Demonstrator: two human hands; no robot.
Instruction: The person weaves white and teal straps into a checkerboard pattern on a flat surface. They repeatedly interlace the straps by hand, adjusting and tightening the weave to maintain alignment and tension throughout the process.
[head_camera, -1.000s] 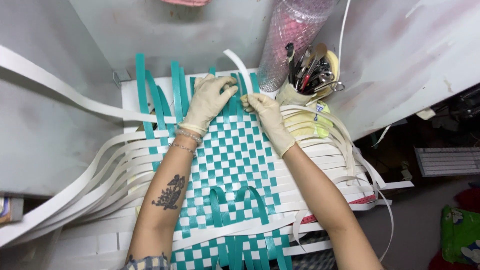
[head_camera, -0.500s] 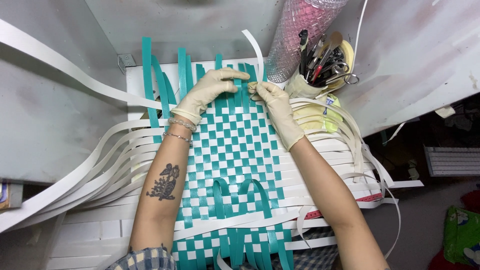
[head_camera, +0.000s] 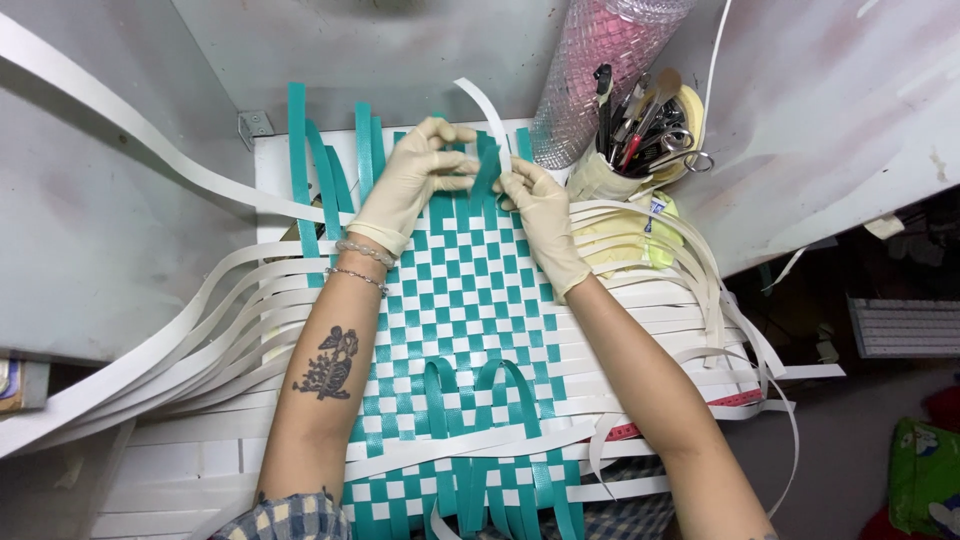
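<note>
Two gloved hands: both are seen at the far edge of a teal-and-white woven mat (head_camera: 455, 300), on a white worktable (head_camera: 190, 470).
Loose white strips, left: a fan of long white strips (head_camera: 150, 350) is spread from the mat's left edge over the grey surface.
Upright teal strips: unwoven teal strips (head_camera: 298, 150) are seen rising from the mat's far-left edge, beside the left hand.
Left hand: the left hand (head_camera: 405, 190), in a cream glove, is closed with thumb and fingertips pinched on a teal strip (head_camera: 487, 170) at the weave's far edge.
Right hand: the right hand (head_camera: 545, 215), also gloved, is pinched shut on the same teal strip from the other side, just beside the left fingertips.
White strip: a curled white strip (head_camera: 485, 105) is seen arching above both hands.
Roll: a pink mesh-wrapped roll (head_camera: 600, 70) is stood upright right of the hands.
Tool holder: a cup of tools (head_camera: 645, 130) with scissors and pens is placed just right of the roll.
</note>
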